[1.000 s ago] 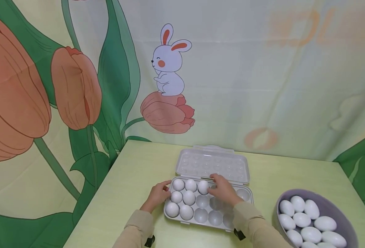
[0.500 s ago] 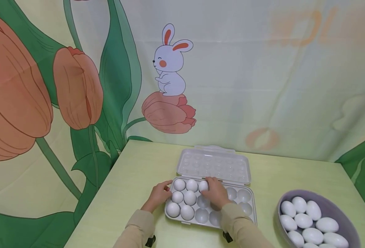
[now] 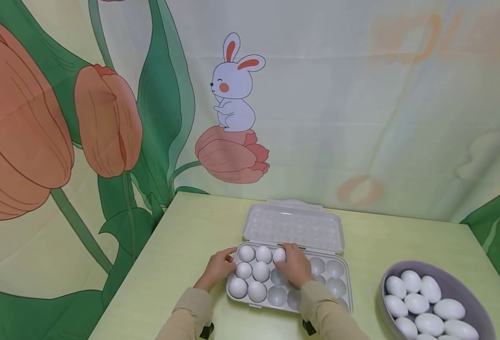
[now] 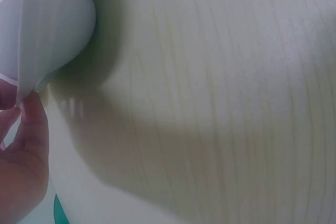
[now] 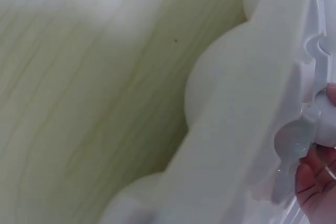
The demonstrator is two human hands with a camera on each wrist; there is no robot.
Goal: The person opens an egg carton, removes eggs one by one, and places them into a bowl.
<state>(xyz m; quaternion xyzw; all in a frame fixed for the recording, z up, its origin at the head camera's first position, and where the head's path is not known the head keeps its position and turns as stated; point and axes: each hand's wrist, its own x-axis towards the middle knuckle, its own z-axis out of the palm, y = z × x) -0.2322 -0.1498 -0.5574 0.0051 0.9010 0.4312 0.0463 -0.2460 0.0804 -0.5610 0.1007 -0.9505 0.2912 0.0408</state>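
A pale grey egg carton [image 3: 271, 307] lies opened on the table, its lid [image 3: 294, 224] folded back toward the wall. White eggs [image 3: 257, 291] fill cups on its left side; cups to the right hold nothing. My left hand [image 3: 218, 270] pinches the carton's left rim between thumb and fingers, as the left wrist view [image 4: 26, 150] also shows. The fingers of my right hand [image 3: 297, 265] are curled round an egg [image 3: 279, 255] in the back row, third from the left. In the right wrist view that egg [image 5: 326, 124] sits between thumb and fingertips, partly hidden.
A purple-grey bowl [image 3: 458, 279] of several white eggs [image 3: 449, 309] stands at the table's right, cut off by the frame's lower edge. Behind the pale wood-grain table [image 3: 203, 217] hangs a printed backdrop [image 3: 309, 118] with tulips and a rabbit.
My right hand has moved left and curled closer round the back-row egg, uncovering cups at the carton's right. During the last half second it hardly moves. My left hand stays on the rim.
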